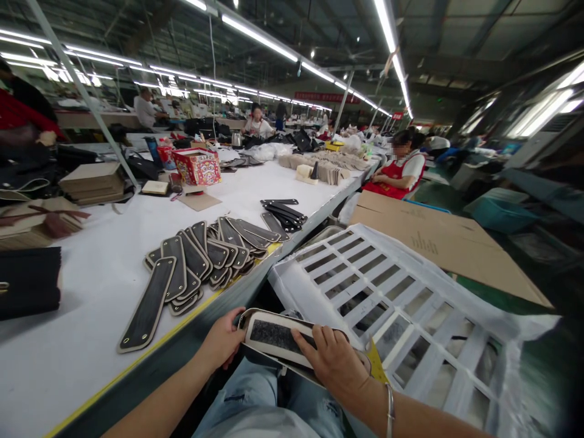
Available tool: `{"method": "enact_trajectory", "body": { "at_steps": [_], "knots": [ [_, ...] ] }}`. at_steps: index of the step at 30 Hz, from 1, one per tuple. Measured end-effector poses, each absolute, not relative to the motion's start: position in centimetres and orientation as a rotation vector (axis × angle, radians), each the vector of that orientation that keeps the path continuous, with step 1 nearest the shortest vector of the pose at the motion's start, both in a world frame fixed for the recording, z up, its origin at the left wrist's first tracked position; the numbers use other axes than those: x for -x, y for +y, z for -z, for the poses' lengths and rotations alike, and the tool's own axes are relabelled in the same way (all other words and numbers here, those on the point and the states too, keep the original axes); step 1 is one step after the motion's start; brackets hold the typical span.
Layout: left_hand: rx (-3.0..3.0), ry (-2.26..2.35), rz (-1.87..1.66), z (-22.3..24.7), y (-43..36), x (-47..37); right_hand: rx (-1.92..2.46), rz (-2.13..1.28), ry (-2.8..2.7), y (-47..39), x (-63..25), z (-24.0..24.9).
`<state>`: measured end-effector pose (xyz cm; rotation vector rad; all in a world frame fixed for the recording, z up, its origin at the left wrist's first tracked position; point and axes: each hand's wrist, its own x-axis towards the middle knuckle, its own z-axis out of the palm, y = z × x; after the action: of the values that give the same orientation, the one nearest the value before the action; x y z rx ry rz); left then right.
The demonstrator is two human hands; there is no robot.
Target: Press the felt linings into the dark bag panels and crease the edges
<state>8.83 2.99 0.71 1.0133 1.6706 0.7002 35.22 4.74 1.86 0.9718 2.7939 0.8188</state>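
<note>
Over my lap is a shallow, bag-like piece (262, 353) with cream edges and dark outer sides. A long cream panel with a dark grey patch (271, 334) lies in its top. My left hand (221, 339) is closed around the left end, thumb at the corner and the other fingers partly hidden. With its index finger stretched over the patch, my right hand (335, 359) presses on the panel, its other fingers curled at the far edge. On the table to the left lies a pile of dark straps (196, 255) with pale borders and metal eyelets; one strap (148, 304) lies nearest me.
A white table (91, 365) with a yellow-taped edge runs along my left. Beside me on the right is a white slatted crate (378, 280), with a cardboard sheet (438, 237) behind it. Farther along sit a red patterned box (196, 167) and a co-worker in a red apron (396, 176).
</note>
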Motion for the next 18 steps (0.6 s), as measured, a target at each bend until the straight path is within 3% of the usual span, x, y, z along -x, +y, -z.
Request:
{"method": "enact_trajectory", "body": {
  "at_steps": [8, 18],
  "knots": [
    [-1.624, 1.928, -0.597, -1.3, 2.4, -8.5, -1.009, -0.735, 2.617, 5.2, -33.4, -1.6],
    [-2.194, 1.766, 0.119, -3.4, 3.5, -8.4, -0.874, -0.270, 2.815, 6.8, -32.8, -5.0]
  ]
}}
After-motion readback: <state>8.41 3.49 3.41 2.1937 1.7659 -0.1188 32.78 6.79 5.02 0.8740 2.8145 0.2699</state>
